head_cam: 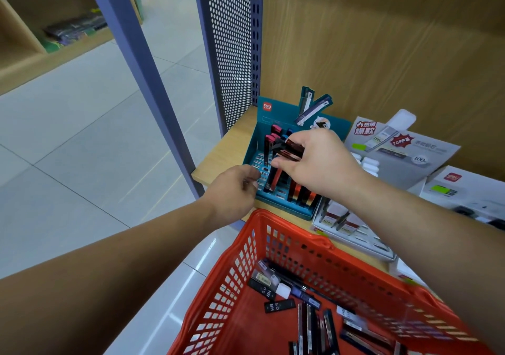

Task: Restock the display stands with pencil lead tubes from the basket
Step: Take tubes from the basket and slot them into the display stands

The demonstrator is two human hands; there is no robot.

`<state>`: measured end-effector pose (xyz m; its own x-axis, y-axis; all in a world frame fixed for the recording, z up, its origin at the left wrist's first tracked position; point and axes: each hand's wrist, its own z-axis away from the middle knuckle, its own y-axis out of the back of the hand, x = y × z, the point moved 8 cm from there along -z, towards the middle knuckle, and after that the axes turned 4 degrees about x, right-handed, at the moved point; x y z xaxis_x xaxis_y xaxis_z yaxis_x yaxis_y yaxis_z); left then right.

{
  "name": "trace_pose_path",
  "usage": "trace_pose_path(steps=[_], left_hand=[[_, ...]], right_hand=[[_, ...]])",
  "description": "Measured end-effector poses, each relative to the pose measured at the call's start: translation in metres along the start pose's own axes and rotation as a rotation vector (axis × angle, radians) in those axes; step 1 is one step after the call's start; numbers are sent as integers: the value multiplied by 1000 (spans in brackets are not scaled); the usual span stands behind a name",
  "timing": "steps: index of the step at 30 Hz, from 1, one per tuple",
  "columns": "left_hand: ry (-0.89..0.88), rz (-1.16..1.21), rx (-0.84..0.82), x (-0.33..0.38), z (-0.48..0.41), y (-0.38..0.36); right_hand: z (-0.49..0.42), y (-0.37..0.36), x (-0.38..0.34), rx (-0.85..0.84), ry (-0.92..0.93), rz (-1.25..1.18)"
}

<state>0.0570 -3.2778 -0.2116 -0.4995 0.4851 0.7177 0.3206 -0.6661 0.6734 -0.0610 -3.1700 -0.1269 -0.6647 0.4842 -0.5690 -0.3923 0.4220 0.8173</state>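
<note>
- The right hand [319,163] is above the middle of the teal display stand [250,147]. Its fingers are curled around a small bundle of lead tubes [291,150], dark with red. The bundle points to the left, out of the fingers.
- Just under this hand, more standing tubes [299,192] fill the slots at the front right of the stand. A few others stand near its back wall.
- The left hand [235,188] is at the front left corner of the stand, with the fingers bent toward it. I cannot tell if it holds something or only touches the edge.
- The red basket [287,219] is below both hands, just in front of the shelf edge. Many loose tubes [278,307] lie flat on its bottom.
- The stand sits on the left end of a wooden shelf [218,163], beside a grey display stand [404,150] on its right.
- A perforated panel [232,40] rises behind the left corner of the shelf. A pale tiled floor [82,136] is to the left.
</note>
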Motion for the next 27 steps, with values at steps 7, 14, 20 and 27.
trace_pose_path(steps=[7,14,20,27], left_hand=[[-40,-48,-11,2,1,1],[-53,-89,-29,1,1,-4],[-88,-126,-50,-2,-1,-10],[-126,-198,-105,-5,-2,-17]], right_hand=[[-3,3,10,56,-33,-56],[-1,-1,2,36,25,5],[2,-1,-1,8,30,37],[1,-1,-4,-7,28,128]])
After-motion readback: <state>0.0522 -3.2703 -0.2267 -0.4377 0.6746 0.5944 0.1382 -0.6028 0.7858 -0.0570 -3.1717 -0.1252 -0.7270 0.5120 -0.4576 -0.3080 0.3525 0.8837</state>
